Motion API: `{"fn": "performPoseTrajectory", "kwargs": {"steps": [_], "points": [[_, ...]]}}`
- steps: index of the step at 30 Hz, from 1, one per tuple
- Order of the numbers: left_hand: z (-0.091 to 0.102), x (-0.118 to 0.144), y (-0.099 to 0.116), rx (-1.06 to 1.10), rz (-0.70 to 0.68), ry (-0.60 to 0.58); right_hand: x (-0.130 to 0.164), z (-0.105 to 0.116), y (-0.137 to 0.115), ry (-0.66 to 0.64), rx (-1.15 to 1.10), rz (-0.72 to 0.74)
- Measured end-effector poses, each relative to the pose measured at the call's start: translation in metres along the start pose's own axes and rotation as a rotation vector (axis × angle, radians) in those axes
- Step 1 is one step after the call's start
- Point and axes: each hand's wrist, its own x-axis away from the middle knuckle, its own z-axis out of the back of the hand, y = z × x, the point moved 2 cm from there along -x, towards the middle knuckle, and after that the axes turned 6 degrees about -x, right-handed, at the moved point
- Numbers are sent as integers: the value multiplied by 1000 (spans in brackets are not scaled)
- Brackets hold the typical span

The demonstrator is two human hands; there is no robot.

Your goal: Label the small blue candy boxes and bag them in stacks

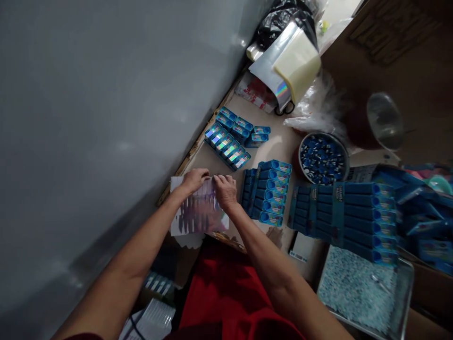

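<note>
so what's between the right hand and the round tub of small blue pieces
A stack of blue cartons lies between the right hand and the round tub, as the head view shows.

Head camera, single view: looking forward and steeply down from above the wearer's red garment (219, 297), which is showing at the lower edge. Facing the table (278, 145), whose edge is slanting along a grey wall (106, 118) at left. Viewing from near; left hand (194, 182) and right hand (226, 191) are appearing around mid-frame.
</note>
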Motion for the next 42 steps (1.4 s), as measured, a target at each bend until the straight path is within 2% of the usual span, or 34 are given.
{"fn": "performPoseTrajectory", "kwargs": {"steps": [3, 7, 10, 14, 18, 20, 22, 23, 24, 25, 27, 29, 30, 33, 36, 39, 42], "points": [[1, 4, -2, 8, 40, 8, 8, -9, -4, 0, 31, 50], [7, 12, -1, 4, 114, 37, 38, -11, -12, 4, 18, 137], [16, 22, 6, -29, 141, 64, 54, -5, -17, -21, -29, 63], [23, 30, 17, -84, 137, 88, 57, 9, -21, 16, -142, -65], [21, 26, 15, -100, 127, 131, 65, 29, -26, 125, -457, -185], [19, 28, 13, -79, 99, 248, 75, 47, -29, 190, -695, -287], [17, 36, 16, 67, 98, 393, 88, 70, -31, 238, -921, -375], [14, 43, 21, 213, 112, 415, 94, 83, -32, 249, -1012, -405], [11, 52, 27, 410, 133, 371, 100, 96, -32, 250, -1090, -427], [7, 62, 36, 637, 157, 257, 105, 109, -31, 248, -1156, -448], [-2, 83, 62, 1066, 185, -54, 113, 130, -27, 234, -1266, -487], [-5, 102, 90, 1326, 171, -268, 120, 145, -22, 211, -1357, -523], [-4, 108, 102, 1379, 158, -301, 123, 150, -19, 203, -1390, -544], [1, 112, 133, 1398, 186, -207, 131, 162, -8, 204, -1427, -596], [12, 101, 158, 1354, 222, -58, 130, 174, 9, 305, -1381, -599], [27, 77, 185, 1253, 184, 76, 115, 188, 34, 451, -1264, -561], [38, 40, 206, 1159, 129, 174, 87, 197, 65, 566, -1137, -525]]}}
